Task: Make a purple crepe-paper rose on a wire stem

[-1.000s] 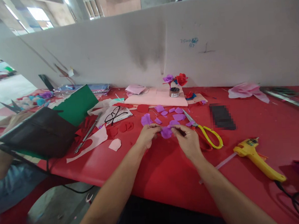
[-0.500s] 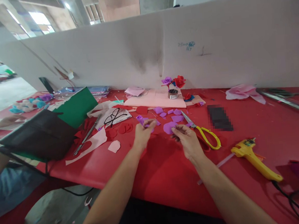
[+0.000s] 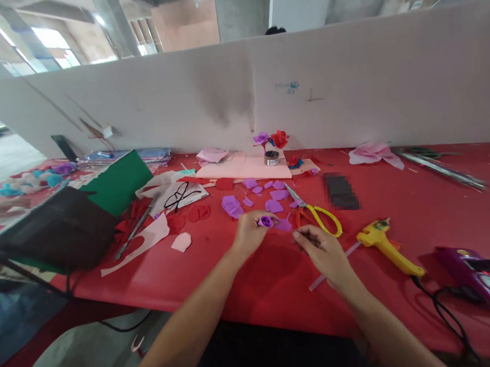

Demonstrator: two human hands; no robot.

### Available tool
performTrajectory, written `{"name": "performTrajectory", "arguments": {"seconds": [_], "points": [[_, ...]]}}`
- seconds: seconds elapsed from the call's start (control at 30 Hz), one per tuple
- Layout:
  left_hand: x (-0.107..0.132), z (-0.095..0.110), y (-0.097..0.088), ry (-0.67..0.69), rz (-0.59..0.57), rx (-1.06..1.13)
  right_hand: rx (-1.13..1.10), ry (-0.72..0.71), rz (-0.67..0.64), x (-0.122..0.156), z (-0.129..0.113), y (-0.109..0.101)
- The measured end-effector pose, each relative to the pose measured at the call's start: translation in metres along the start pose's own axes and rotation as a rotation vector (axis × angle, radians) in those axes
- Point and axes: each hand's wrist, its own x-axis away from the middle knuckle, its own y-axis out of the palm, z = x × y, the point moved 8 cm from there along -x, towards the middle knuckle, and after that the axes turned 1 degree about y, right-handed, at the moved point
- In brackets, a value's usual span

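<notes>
My left hand [image 3: 248, 234] is closed on a small rolled purple paper rose [image 3: 266, 221], held just above the red table [image 3: 277, 282]. My right hand [image 3: 323, 250] hovers a little to the right with its fingers curled and pinched; I cannot make out anything in them. A loose purple petal [image 3: 283, 225] lies between the two hands. Several more purple petals [image 3: 274, 205] are scattered beyond them. Yellow-handled scissors [image 3: 314, 212] lie just past my right hand.
A yellow glue gun [image 3: 386, 245] and a purple device [image 3: 478, 279] with a black cable lie at the right. Eyeglasses [image 3: 178, 195], red and pink paper scraps, green card [image 3: 119, 181] and a black folder [image 3: 55, 230] lie left. Paper flowers stand in a tin [image 3: 271, 157]. Another person's arm rests at the far left edge.
My hands drew back toward me and parted. The flat petal my right hand held is gone from it, and my left hand now shows a rolled purple rose. The view shifted right.
</notes>
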Motion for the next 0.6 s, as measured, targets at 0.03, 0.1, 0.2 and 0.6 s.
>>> {"name": "performTrajectory", "arguments": {"seconds": [0.03, 0.1, 0.2, 0.6], "points": [[0.002, 0.001, 0.003, 0.030, -0.021, -0.003, 0.088, -0.024, 0.029, 0.007, 0.000, -0.013], [0.006, -0.001, 0.008, 0.044, -0.064, -0.004, 0.321, -0.085, 0.140, 0.018, 0.001, -0.047], [0.008, -0.007, 0.012, -0.018, -0.134, -0.004, 0.773, -0.179, 0.373, 0.029, 0.007, -0.108], [0.006, -0.019, 0.011, -0.089, -0.401, -0.301, 1.199, 0.211, 0.215, 0.008, 0.073, -0.166]]}}
